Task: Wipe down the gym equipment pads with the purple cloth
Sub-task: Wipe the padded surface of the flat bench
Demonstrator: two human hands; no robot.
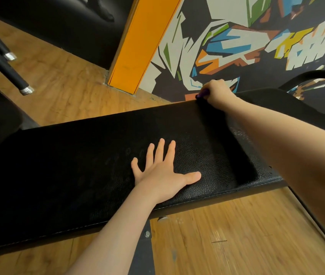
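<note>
The pad [102, 165] fills the frame, running from 8 o'clock to 2 o'clock over the wood floor [227, 235]. Your right hand [216, 92] is at 1 o'clock, curled over the pad's far edge, fingers bunched on the cloth [202, 94]; only 1 purple scrap shows. Your left hand [163, 171] lies flat near centre, fingers spread, gripping nothing, bracing the pad. Hands well apart. To do this stroke well, I'd say: open the cloth out, drag along the far edge toward 9 o'clock, keep steady pressure, overlap passes, hit the seam.
</note>
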